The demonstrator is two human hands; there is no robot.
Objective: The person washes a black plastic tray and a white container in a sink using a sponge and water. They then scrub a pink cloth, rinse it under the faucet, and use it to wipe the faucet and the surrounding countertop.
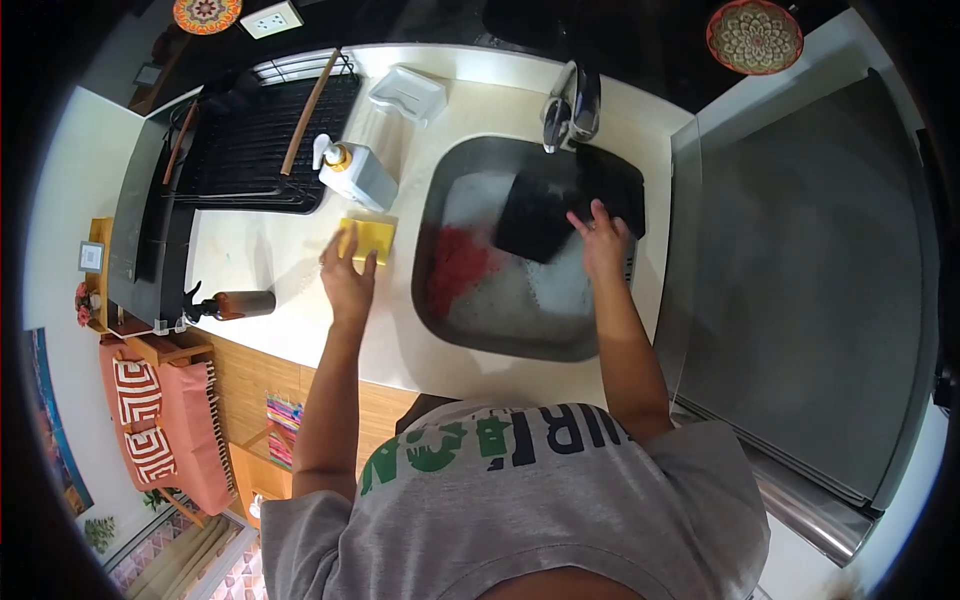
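My left hand (347, 287) is on the counter left of the sink, its thumb and fingers closed about the near edge of a yellow sponge (373, 240). Over the right side of the grey sink (424, 300) is my right hand (604, 245), fingers apart. Beneath it a dark, flat black thing (535, 215) spreads across the basin; its kind does not show. Red cloth (458, 265) lies in the soapy water (505, 310) at the basin's left.
A white pump bottle (362, 180) stands just beyond the sponge, and a white soap dish (408, 96) sits behind it. Further left are a black dish rack (255, 150) and a brown spray bottle (245, 304). The faucet (572, 108) rises behind the sink.
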